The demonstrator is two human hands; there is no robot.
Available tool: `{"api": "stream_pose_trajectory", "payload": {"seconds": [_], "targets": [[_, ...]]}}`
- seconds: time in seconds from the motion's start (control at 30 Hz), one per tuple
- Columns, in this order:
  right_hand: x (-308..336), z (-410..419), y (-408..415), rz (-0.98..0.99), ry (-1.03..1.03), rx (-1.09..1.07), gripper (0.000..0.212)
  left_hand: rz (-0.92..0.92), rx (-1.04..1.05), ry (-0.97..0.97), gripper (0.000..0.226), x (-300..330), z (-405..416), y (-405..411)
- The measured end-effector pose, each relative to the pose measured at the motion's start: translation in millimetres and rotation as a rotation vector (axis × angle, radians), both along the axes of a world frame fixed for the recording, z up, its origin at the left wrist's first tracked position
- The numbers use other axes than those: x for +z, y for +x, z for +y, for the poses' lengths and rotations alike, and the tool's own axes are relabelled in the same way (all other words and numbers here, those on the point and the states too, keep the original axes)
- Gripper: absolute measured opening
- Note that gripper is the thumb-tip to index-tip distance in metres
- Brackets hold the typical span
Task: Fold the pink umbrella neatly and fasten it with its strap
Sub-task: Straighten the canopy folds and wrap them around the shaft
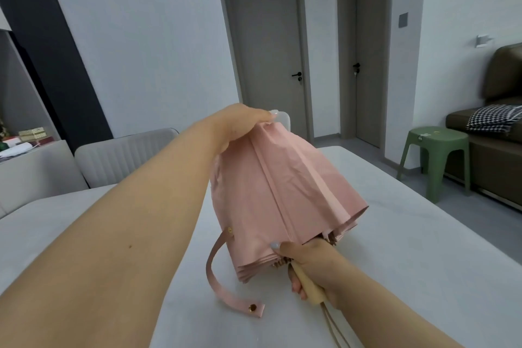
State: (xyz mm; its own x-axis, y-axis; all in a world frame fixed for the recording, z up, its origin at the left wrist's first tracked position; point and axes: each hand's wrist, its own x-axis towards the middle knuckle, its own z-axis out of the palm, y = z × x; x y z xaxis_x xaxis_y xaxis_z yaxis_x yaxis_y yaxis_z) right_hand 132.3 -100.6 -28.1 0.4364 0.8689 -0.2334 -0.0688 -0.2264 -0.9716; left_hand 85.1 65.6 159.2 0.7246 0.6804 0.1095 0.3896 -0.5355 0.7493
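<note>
Left hand [240, 124] grips loose pink umbrella [282, 192]; right hand [313, 268] holds handle [308, 285].

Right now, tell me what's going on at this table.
A person is folding a pink umbrella over a white table. The left hand grips the canopy's top end; the right hand holds the wooden handle. The canopy is collapsed but loose, not yet wrapped. Its strap hangs unfastened, the snap end lying on the table.
</note>
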Motion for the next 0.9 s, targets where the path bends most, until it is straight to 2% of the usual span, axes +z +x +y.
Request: {"api": "stream_pose_trajectory", "payload": {"seconds": [0.03,0.13,0.3,0.43,0.53,0.63,0.73,0.8,0.9], "targets": [[-0.8,0.2,-0.8,0.016,0.016,0.004,0.039,-0.065,-0.043,-0.08,0.023,0.5,1.2,-1.4],[-3.3,0.8,0.0,0.03,0.066,0.012,0.039,-0.223,-0.151,-0.234,0.025,-0.1,3.7,-5.7],[-4.8,0.3,0.6,0.062,0.08,0.042,0.043,-0.16,-0.132,-0.197,0.018,0.9,1.9,-6.7],[-5.3,-0.5,1.2,0.074,0.14,0.052,0.05,-0.236,-0.182,-0.285,0.044,-0.6,1.7,-9.2],[-6.0,-0.5,1.9,0.075,0.111,0.056,0.043,-0.098,-0.054,-0.125,0.04,1.6,0.1,-9.3],[-7.1,0.0,0.4,0.04,0.086,0.083,0.038,-0.048,-0.079,-0.162,0.067,8.2,-2.2,-6.2],[-7.9,-0.6,-2.2,0.003,0.079,0.113,0.039,0.045,-0.064,-0.136,0.079,12.6,-11.5,-5.1],[-8.2,-0.9,-3.4,0.015,0.108,0.126,0.042,0.08,0.028,-0.06,0.071,12.8,-14.2,-3.2],[-7.1,-1.7,-4.0,0.028,0.077,0.126,0.04,0.094,0.075,0.04,0.034,11.6,-15.4,-1.5]]}}
